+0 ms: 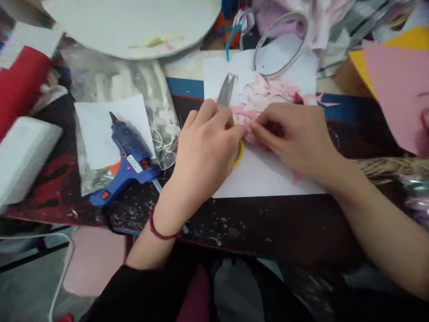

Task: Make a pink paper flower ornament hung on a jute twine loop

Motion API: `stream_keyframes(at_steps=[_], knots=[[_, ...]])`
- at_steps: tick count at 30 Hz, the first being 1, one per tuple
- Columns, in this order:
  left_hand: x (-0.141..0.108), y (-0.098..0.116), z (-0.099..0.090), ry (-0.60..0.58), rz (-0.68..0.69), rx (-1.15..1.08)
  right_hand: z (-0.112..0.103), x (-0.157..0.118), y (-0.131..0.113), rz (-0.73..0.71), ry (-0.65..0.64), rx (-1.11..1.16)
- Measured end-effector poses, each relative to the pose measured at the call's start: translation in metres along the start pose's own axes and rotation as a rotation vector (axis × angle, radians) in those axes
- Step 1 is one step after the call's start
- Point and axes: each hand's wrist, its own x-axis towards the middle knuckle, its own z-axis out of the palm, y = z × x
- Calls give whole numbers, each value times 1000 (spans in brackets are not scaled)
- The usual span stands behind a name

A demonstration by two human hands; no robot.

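My left hand (209, 138) is over the white paper sheet (264, 181), its fingers curled and the fingertips reaching my right hand (295, 136). Thumb and forefinger of the right hand are pinched together there. Whatever small thing lies between the fingertips is too hidden to name. Scissors (226, 93) lie under my left hand, blades pointing away and slightly open, with part of a yellow handle showing beside the fingers. I cannot tell whether that hand grips them. Pink paper scraps (268, 89) are heaped just beyond both hands.
A blue glue gun (129, 152) lies at left on white paper and a plastic bag (117, 80). A round white board (134, 22) is at the back. A metal ring (281, 44) stands beyond the scraps. Pink sheets (395, 89) and dried stalks (392, 167) are at right.
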Motion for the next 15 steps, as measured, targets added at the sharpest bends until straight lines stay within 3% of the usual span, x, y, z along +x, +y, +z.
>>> stream_keyframes(at_steps=[15], knots=[[0,4,1,-13,-64,-60,-1,3,-6,74,-21,112]])
